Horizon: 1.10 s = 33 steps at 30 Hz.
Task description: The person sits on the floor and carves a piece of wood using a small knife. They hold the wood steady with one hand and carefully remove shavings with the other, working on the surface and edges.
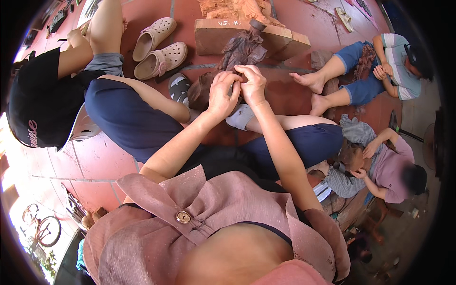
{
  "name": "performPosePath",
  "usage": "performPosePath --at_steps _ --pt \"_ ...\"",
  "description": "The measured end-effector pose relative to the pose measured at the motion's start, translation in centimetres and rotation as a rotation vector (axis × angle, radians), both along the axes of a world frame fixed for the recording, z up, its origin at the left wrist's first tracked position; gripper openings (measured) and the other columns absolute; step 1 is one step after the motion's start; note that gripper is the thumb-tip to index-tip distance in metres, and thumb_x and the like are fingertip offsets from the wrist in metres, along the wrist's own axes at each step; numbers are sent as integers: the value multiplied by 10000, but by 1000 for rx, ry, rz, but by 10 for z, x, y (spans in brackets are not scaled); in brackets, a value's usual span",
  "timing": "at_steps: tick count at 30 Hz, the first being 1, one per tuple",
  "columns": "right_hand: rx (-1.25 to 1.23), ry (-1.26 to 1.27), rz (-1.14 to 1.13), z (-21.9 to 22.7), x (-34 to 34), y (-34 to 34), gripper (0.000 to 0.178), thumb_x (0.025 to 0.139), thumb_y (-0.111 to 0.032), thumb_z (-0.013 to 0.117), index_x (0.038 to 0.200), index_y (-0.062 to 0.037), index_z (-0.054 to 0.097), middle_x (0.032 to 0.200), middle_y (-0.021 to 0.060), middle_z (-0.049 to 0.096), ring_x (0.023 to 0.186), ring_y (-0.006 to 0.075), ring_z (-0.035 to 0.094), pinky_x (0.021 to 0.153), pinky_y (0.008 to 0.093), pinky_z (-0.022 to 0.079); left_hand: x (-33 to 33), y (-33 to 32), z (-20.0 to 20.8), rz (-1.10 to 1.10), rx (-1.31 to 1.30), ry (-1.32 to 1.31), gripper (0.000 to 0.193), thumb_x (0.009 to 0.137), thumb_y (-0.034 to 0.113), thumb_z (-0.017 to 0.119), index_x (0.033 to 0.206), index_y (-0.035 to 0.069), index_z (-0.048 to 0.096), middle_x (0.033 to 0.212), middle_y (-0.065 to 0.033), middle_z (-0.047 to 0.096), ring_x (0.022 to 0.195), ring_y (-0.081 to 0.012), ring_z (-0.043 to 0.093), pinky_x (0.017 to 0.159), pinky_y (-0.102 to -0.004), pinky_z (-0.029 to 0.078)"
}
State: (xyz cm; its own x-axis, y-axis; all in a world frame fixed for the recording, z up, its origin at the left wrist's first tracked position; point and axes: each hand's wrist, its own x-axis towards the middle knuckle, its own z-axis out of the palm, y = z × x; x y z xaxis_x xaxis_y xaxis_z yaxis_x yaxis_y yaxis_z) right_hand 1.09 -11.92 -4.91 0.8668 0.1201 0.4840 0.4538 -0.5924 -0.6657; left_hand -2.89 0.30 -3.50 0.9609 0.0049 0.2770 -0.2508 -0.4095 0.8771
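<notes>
Between my feet is a dark brown carved wooden figure (241, 50), with folds cut into its surface. My left hand (221, 96) and my right hand (252, 85) meet in front of its near part, both with bent fingers. The fingertips come together at the thumbs and forefingers. Whatever small thing they may pinch is hidden behind the fingers. A darker brown lump (201, 90) shows beside my left hand, partly covered by it. I cannot tell whether it belongs to the same carving.
Beyond the figure stands a larger orange-brown carving (237, 7) on a thick wooden base (209, 38). Beige clogs (164, 59) lie on the red tiles at the left, near a seated person in black (35, 99). Two people (401, 61) sit at the right, with carved pieces by them.
</notes>
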Motion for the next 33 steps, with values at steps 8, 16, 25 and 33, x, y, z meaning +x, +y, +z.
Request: performPosePath --at_steps 8,16,25,33 --pt "90 40 8 8 -3 1 329 610 74 657 918 -41 681 932 110 659 867 288 642 754 344 534 -3 -5 8 45 -47 -51 116 838 72 587 945 51 626 973 -139 624 1005 -327 572 909 -399 419" --pt "-12 38 53 2 -5 1 312 591 75 652 881 -36 679 909 107 657 872 286 628 775 358 523 -4 0 -4 53 -78 4 74 832 76 577 887 59 624 926 -118 627 987 -326 565 924 -412 401" --pt "-16 7 30 5 3 -4 328 612 72 666 921 -37 686 923 117 660 855 280 647 750 332 533 5 -5 -2 57 -73 -4 64 831 56 574 874 51 621 899 -100 636 941 -292 588 904 -390 416" --pt "-2 31 30 -1 5 -3 343 620 90 657 938 -35 693 942 124 668 869 247 662 770 314 529 6 -5 -5 70 -111 -19 61 837 43 562 871 28 610 865 -109 625 871 -272 605 823 -355 446"
